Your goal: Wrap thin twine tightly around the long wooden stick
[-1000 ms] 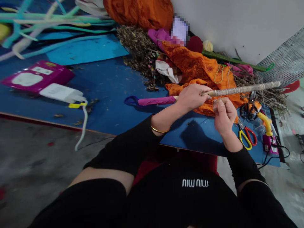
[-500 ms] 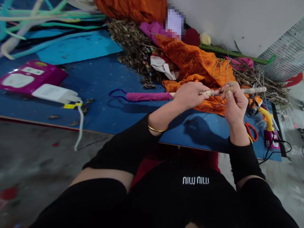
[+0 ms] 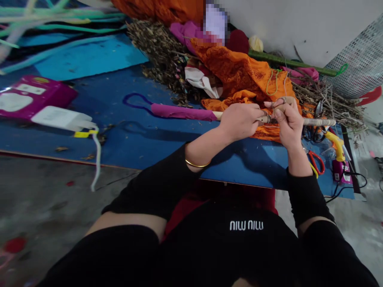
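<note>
My left hand (image 3: 241, 121) is closed around a slim stick (image 3: 318, 122) held level above the table. Left of that hand the stick is wrapped in magenta cloth (image 3: 185, 112), with a dark blue cord loop (image 3: 137, 99) at its tip. Pale cord winds around its right end. My right hand (image 3: 287, 119) pinches what looks like a thin cord right at the stick, close to my left fingertips; the fingers partly hide it. Orange patterned cloth (image 3: 248, 71) lies behind both hands. Red-handled scissors (image 3: 317, 162) rest beside my right wrist.
On the blue table (image 3: 167, 147) are a purple package (image 3: 44, 95) with white gloves (image 3: 61, 118), dried plant stems (image 3: 158, 56) and a green wrapped rod (image 3: 299, 63). A yellow-handled tool (image 3: 336, 145) lies at right. A mesh basket (image 3: 356, 67) stands behind.
The stick has tilted, its looped left end rising and its right end dropping. My right hand has shifted slightly left and up, nearer my left hand. The view has moved a little.
</note>
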Motion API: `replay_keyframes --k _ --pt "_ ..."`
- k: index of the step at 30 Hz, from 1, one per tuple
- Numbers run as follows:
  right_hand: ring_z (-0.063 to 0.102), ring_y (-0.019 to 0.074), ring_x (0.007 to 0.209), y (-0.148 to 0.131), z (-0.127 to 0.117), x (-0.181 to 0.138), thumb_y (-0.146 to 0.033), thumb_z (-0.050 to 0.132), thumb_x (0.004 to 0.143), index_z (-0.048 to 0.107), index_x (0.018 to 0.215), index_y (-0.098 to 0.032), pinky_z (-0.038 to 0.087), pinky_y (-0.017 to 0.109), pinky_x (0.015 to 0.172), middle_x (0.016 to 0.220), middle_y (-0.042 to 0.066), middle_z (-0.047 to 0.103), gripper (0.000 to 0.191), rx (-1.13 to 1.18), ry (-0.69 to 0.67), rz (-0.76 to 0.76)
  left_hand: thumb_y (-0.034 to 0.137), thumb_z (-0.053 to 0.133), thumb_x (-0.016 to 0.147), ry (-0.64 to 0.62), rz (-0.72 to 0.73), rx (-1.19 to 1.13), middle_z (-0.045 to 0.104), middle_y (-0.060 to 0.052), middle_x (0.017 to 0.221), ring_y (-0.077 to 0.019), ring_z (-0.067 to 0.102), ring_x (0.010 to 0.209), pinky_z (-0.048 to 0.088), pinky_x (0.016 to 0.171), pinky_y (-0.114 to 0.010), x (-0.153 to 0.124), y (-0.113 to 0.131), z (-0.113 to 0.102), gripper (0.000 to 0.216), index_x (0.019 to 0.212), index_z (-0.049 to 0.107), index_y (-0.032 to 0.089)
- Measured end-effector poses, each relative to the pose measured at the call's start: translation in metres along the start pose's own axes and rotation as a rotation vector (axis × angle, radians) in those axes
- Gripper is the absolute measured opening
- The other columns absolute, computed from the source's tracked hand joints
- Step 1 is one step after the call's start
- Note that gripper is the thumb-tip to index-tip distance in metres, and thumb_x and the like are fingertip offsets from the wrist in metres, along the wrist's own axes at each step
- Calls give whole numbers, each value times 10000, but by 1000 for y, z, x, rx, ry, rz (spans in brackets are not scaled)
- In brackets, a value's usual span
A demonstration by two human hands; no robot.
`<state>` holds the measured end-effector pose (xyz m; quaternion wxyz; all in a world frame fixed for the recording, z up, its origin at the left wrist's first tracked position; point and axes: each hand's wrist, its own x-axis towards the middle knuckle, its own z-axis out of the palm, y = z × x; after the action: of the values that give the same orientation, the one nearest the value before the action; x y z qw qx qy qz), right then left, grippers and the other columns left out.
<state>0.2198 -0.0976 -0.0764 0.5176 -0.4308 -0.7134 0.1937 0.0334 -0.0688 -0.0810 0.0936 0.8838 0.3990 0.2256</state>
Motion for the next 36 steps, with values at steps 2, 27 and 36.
replay_keyframes --k 2,27,36 --pt "719 228 1140 2 0 0 -579 575 1002 633 783 -236 583 470 1065 1024 39 619 412 -31 -25 3 243 527 951 3 18 45 787 -75 1030 -253 729 883 487 671 -350 -1 1 -1 297 1065 796 193" --pt "715 166 1002 -1 -2 1 -574 619 978 644 758 -232 609 393 991 975 15 644 408 -15 41 56 269 433 1061 41 143 193 780 -59 1039 -214 665 796 357 576 -359 -2 -1 1 364 1267 732 274" --pt "462 35 446 -3 -73 11 -483 841 776 669 665 -195 450 220 455 768 -16 695 354 279 165 417 332 521 996 150 1 -23 781 -58 1145 -247 720 947 495 785 -358 0 -40 -24 395 1307 761 299"
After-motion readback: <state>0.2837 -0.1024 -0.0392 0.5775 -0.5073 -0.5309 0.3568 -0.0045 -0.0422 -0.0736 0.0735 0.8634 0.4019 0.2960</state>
